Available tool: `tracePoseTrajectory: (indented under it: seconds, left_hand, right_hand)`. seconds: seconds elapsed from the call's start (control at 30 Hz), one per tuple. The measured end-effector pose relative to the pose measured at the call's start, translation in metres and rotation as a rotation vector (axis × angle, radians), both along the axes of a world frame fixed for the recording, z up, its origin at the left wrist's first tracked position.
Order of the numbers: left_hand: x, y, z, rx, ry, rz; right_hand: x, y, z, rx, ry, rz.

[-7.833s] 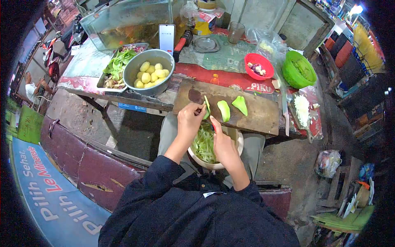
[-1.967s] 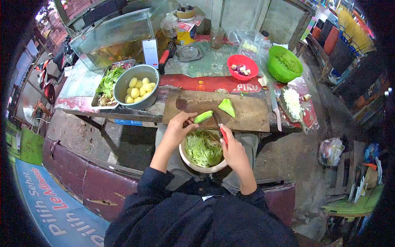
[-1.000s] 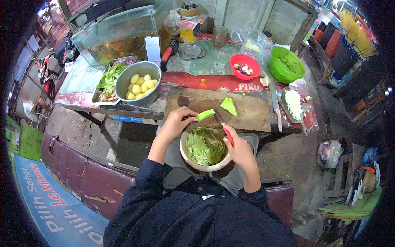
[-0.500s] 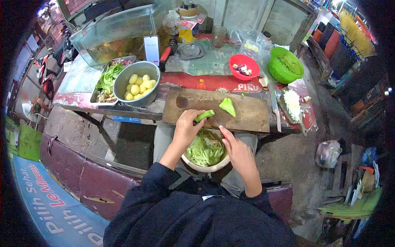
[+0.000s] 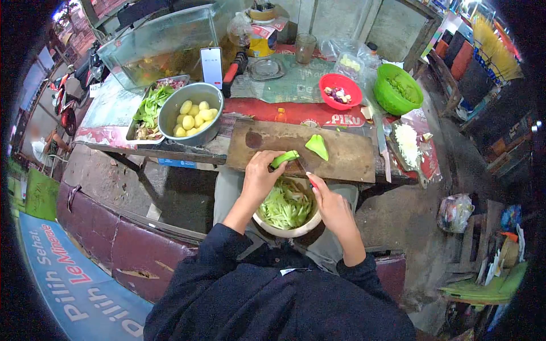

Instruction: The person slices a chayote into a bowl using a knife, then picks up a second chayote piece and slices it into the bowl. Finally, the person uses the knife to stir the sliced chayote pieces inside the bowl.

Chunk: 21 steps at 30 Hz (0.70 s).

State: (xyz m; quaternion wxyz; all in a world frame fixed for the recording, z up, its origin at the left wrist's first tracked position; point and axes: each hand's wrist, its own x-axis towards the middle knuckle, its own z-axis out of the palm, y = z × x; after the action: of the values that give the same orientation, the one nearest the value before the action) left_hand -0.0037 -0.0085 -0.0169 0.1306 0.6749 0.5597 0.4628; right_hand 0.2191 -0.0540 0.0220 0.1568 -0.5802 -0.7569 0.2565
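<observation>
My left hand (image 5: 263, 176) pinches a piece of chayote (image 5: 285, 158) against the near part of the wooden cutting board (image 5: 256, 145). In my right hand (image 5: 334, 211) is a red-handled knife (image 5: 302, 164), its blade just right of that piece. Another pale green chayote piece (image 5: 317, 147) lies on the board farther back. Below my hands, a cream bowl (image 5: 290, 232) between my legs holds many thin green strips (image 5: 282, 208). My fingers hide part of the held piece and most of the knife handle.
A grey pot (image 5: 192, 143) of peeled potatoes and a tray (image 5: 147, 141) of greens stand left. Behind are a propped phone (image 5: 211, 67) and a glass tank (image 5: 159, 48). To the right are a red bowl (image 5: 341, 104), a green basin (image 5: 392, 108) and a second knife (image 5: 384, 153).
The view has shifted slightly. My right hand and the knife have moved a little relative to the chayote piece, which my left hand still holds in place.
</observation>
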Motion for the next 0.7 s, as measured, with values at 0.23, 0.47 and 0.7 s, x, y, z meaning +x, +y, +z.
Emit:
tracePoseTrajectory:
  seconds: [0.23,0.47,0.7]
  left_hand:
    - [0.0,0.0,0.0,0.038,0.007,-0.014]
    - [-0.001,-0.001,-0.002,0.035,-0.019,-0.001]
    - [0.0,-0.001,-0.006,0.032,-0.027,0.008]
  right_hand:
    - [0.001,-0.004,0.006,-0.084,0.068,-0.062]
    - [-0.009,-0.01,0.011,0.084,0.056,0.025]
    - [-0.012,-0.006,0.005,0.079,0.016,-0.001]
